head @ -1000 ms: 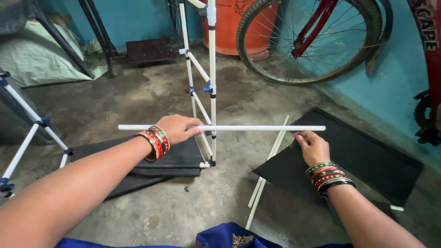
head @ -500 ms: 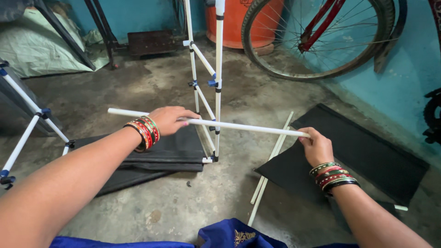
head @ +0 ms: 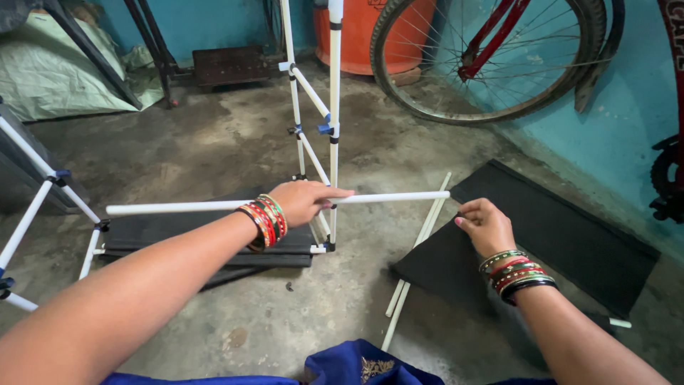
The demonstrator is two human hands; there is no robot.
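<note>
The floor is bare grey concrete, stained and dusty, closed on the far and right sides by a turquoise painted wall. A bicycle wheel with a red frame leans at the far right beside an orange plastic drum; a pale green tarpaulin bundle lies far left. A flat black rectangular mat lies on the right, and two more white plastic rods rest on the floor along its left edge. In the middle stands an upright frame of white plastic pipes with blue joints, its foot on a dark folded panel.

The left hand is clenched around a long white plastic rod, which is held level above the floor, running from the left across to just beyond the frame. The right hand is loosely curled and holds nothing, its fingertips just apart from the rod's right end.

Half a second ago the right hand gripped that end; it has since let go, and the rod now lies nearly horizontal instead of sloping down to the right.
</note>
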